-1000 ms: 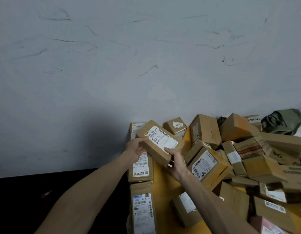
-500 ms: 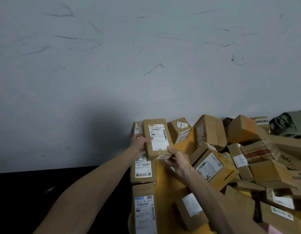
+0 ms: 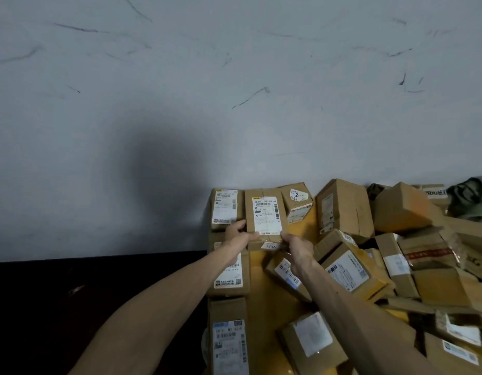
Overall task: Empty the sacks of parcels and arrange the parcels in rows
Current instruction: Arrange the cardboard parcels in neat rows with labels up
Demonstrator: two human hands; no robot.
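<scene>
A brown cardboard parcel (image 3: 264,212) with a white shipping label lies flat against the wall on the yellow surface (image 3: 264,290). My left hand (image 3: 235,235) grips its near left corner and my right hand (image 3: 298,246) grips its near right edge. Beside it on the left a labelled parcel (image 3: 225,208) heads a column, with two more parcels (image 3: 229,277) (image 3: 229,339) lined up below it. A small box marked "2" (image 3: 296,201) touches the held parcel on the right.
A loose heap of cardboard parcels (image 3: 397,253) fills the right side up to the grey wall (image 3: 234,104). A green sack (image 3: 472,198) lies at the far right by the wall. Dark floor (image 3: 72,293) lies left of the yellow surface.
Both hands turned the tilted parcel straight and moved it away from me, setting it down against the wall beside the top parcel of the left column.
</scene>
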